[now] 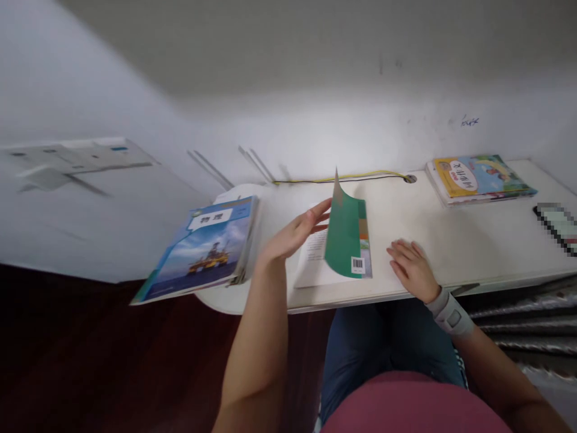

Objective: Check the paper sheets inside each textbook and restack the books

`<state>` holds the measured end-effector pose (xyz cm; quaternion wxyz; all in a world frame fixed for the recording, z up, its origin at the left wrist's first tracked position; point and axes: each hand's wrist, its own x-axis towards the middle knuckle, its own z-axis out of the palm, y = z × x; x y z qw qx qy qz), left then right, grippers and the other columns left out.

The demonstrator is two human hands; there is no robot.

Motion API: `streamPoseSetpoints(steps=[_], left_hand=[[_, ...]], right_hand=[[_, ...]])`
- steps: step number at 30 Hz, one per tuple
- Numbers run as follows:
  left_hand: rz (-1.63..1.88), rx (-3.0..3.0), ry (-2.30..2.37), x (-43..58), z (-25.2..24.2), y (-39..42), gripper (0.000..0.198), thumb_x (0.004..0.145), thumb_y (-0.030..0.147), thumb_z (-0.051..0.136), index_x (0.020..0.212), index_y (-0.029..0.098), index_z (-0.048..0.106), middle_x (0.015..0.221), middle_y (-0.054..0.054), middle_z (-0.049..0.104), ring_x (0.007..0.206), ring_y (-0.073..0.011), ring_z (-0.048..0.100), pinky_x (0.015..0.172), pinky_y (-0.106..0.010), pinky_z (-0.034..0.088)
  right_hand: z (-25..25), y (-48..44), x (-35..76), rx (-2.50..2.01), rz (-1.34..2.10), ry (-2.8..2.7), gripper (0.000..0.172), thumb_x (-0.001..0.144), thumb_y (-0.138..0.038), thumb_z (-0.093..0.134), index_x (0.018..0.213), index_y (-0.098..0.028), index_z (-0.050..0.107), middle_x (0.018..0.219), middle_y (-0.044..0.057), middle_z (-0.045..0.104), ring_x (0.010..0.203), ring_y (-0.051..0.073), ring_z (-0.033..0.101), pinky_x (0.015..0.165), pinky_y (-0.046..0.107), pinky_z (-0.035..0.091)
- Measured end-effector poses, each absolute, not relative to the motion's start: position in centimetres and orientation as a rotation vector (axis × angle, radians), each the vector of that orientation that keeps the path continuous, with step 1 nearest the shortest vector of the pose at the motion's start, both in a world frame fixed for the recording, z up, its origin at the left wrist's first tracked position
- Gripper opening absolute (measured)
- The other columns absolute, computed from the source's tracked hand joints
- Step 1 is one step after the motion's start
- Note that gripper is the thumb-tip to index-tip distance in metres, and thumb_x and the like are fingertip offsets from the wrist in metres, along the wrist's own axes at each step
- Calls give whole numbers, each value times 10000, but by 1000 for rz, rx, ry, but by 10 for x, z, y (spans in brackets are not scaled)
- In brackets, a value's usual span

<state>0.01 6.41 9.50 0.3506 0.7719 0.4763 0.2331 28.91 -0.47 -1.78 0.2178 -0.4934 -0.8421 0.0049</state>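
A book with a green back cover (343, 231) lies on the white desk, its cover lifted and curving upright over a printed white page (312, 258). My left hand (301, 231) is at the left side of that raised cover, fingers stretched out against it; the fingertips are partly hidden behind its edge. To the right of the book, my right hand (413, 270) rests on the desk near the front edge, fingers extended and holding nothing. A grey wristband (453, 316) is around the right wrist.
On the left, a stack of books topped by a blue physics textbook (205, 249) overhangs the desk's edge. Another stack with a yellow-and-blue cover (480, 175) sits at the back right, near a pixelated phone-like object (559, 225). A yellow cable (351, 177) runs along the wall.
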Motion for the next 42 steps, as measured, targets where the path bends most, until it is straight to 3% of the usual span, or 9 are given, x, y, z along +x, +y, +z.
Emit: streamPoseSetpoints(steps=[2,4,7,10,15,21,35,42], left_hand=[[553,2104,1107,36,89,57,820,831,690,-37,1477,232,176,1542,-57,174,1383,-276,243,1066,-428,315],[379,2288,1176,81,74,48,809,830,723,84,1473,243,192,1558,-49,61,1416,-312,66,1116,-510,163],[134,2523,1407,140,43,37,735,840,710,204,1419,279,342,1552,-52,111,1400,-394,-5,1065,-657,25],[-14,2650,1438,167,17,32,619,911,590,197,1399,259,388,1528,-72,221,1393,-404,89,1057,-667,59],[14,2722,1494,171,-4,33,539,956,400,191,1436,188,315,1501,-92,290,1376,-375,201,1084,-608,118],[45,2691,1551,175,-11,32,595,959,409,131,1447,94,261,1509,-104,261,1390,-338,185,1109,-559,129],[21,2567,1646,194,-8,29,604,951,411,137,1449,92,259,1519,-102,223,1395,-356,148,1096,-607,99],[28,2546,1677,202,-8,30,604,948,413,143,1450,97,257,1522,-101,220,1393,-355,157,1098,-596,98]], right_hand=[[-19,-7,301,-1536,-78,-2227,391,953,-342,350,1253,-210,563,1363,123,500,1292,253,403,1053,461,290],[-21,-11,316,-1667,-167,-2226,420,933,-410,394,1275,-222,548,1390,168,454,1298,314,385,1020,502,309],[-24,-18,336,-1719,-247,-2344,479,903,-484,428,1309,-245,514,1396,203,430,1288,347,390,1001,537,308],[-25,-23,347,-1663,-265,-2472,543,889,-528,424,1342,-234,476,1408,220,407,1301,341,374,1011,526,303],[-22,-24,352,-1623,-237,-2536,616,867,-574,421,1384,-238,419,1443,225,349,1326,354,330,1017,525,297],[-23,-23,353,-1603,-216,-2552,605,869,-567,424,1383,-247,419,1452,209,342,1337,355,307,1020,535,289],[-28,-23,355,-1606,-202,-2518,660,915,-539,313,1371,-71,403,1439,222,362,1347,326,292,1057,518,251],[-32,-23,354,-1610,-214,-2511,754,891,-609,269,1427,-81,304,1458,229,323,1357,337,267,1061,536,226]])
